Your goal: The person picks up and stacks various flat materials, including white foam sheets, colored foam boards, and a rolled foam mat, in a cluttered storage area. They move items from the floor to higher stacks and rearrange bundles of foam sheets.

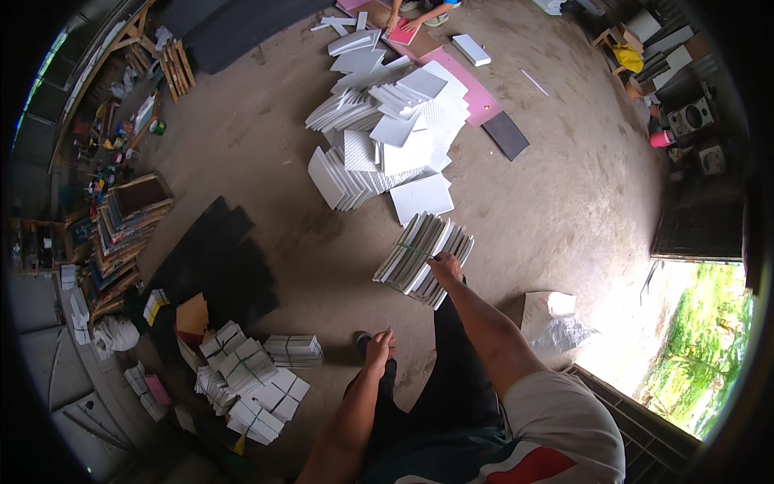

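A bundle of thin white and grey boards [411, 256], tied with a green string, hangs from my right hand [446, 269]. The fingers of that hand are closed round the string at the bundle's upper side. My left hand [379, 352] is in front of my left leg with nothing in it, its fingers loosely bent and a little apart. Just beyond the bundle lies a large heap of loose white boards and sheets [395, 137] on the floor.
Tied white bundles [250, 375] are stacked at the lower left, beside a dark mat [214, 270]. Wooden frames [125, 230] lean along the left wall. At the top, another person's hands [403, 24] touch a red piece on a pink sheet [463, 89]. A crumpled white sack [556, 323] lies right.
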The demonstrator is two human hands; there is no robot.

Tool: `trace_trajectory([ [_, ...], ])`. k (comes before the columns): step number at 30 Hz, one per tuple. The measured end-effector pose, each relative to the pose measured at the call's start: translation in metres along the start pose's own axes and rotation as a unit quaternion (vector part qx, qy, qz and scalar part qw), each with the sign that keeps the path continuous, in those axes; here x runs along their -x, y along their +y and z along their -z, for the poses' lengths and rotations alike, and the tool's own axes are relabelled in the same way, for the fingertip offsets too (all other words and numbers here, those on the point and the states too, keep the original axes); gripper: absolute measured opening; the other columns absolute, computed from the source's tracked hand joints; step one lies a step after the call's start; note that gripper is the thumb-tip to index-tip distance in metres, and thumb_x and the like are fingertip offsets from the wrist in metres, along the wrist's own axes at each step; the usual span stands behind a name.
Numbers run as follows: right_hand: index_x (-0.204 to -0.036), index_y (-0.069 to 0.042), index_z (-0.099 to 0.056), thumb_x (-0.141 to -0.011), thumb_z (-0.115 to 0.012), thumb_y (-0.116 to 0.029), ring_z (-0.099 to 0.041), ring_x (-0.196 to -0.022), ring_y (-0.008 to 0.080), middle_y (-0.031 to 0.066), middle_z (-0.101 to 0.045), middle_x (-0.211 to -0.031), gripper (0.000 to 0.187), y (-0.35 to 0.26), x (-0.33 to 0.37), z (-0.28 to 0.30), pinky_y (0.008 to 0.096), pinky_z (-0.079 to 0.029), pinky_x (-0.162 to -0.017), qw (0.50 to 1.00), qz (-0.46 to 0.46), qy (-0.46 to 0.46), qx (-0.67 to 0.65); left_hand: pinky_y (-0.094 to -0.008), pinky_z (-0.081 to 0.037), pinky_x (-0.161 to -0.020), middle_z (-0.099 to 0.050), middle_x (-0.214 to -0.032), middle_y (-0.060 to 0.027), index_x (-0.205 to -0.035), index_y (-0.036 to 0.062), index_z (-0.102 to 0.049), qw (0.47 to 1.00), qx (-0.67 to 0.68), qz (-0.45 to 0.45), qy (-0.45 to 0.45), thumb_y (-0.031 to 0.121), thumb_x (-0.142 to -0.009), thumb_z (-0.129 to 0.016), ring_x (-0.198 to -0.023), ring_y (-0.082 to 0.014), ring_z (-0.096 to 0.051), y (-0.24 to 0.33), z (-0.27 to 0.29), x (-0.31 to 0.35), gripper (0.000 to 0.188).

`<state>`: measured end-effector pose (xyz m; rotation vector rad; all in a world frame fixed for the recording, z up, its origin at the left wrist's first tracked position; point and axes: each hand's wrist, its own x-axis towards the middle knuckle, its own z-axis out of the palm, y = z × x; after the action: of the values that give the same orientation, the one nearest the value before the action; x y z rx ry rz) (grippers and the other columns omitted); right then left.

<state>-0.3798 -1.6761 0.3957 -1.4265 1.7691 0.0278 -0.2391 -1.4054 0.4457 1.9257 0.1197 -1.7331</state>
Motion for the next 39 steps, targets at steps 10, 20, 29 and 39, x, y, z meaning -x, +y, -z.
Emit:
trace_trajectory([
  [10, -0.109, -0.012, -0.075, -0.084, -0.068, -0.024, -0.063, -0.122, 0.0355, 0.0164, -0.070, -0.121, 0.028, 0.102, -0.275, 0.142, 0.0474, -0.054, -0.102, 0.963, 0.069, -0.049, 0.254, -0.0339, -0.055, -0.085, -0.071, -0.120, -0.0113, -0.133, 0.0032, -0.065, 0.992, -0.098, -0.060, -0.044, 0.041, -0.104, -0.062, -0.096, -0.0193, -0.069, 0.127, -0.234, -0.108, 0.048],
  [20, -0.134, -0.015, -0.063, -0.100, -0.052, -0.031, -0.054, -0.136, 0.0298, 0.0109, -0.061, -0.141, 0.039, 0.065, -0.404, 0.239, 0.0519, -0.041, -0.111, 0.884, 0.055, -0.034, 0.462, -0.0363, -0.058, -0.092, -0.072, -0.120, -0.0152, -0.124, -0.0011, -0.066, 0.987, -0.101, -0.095, -0.077, 0.036, -0.106, -0.064, -0.110, -0.0217, -0.070, 0.241, -0.353, -0.125, 0.042],
  [29, -0.141, -0.015, -0.054, -0.093, -0.065, -0.050, -0.056, -0.135, 0.0359, 0.0152, -0.059, -0.142, 0.061, 0.048, -0.267, 0.156, 0.0550, -0.049, -0.106, 0.868, 0.136, -0.247, 0.409, -0.0380, -0.054, -0.098, -0.075, -0.118, -0.0174, -0.120, -0.0002, -0.069, 0.982, -0.096, -0.164, 0.020, 0.043, -0.103, -0.063, -0.115, -0.0283, -0.071, 0.193, -0.288, -0.124, 0.047],
  [39, -0.125, -0.009, -0.065, -0.095, -0.069, -0.037, -0.068, -0.115, 0.0386, 0.0200, -0.071, -0.120, 0.042, -0.031, 0.059, 0.070, 0.0496, -0.054, -0.097, 0.785, 0.404, -0.359, 0.303, -0.0402, -0.053, -0.096, -0.074, -0.116, -0.0197, -0.117, -0.0017, -0.071, 0.963, 0.014, -0.186, 0.194, 0.043, -0.100, -0.061, -0.111, -0.0324, -0.070, 0.092, -0.129, 0.018, 0.049],
])
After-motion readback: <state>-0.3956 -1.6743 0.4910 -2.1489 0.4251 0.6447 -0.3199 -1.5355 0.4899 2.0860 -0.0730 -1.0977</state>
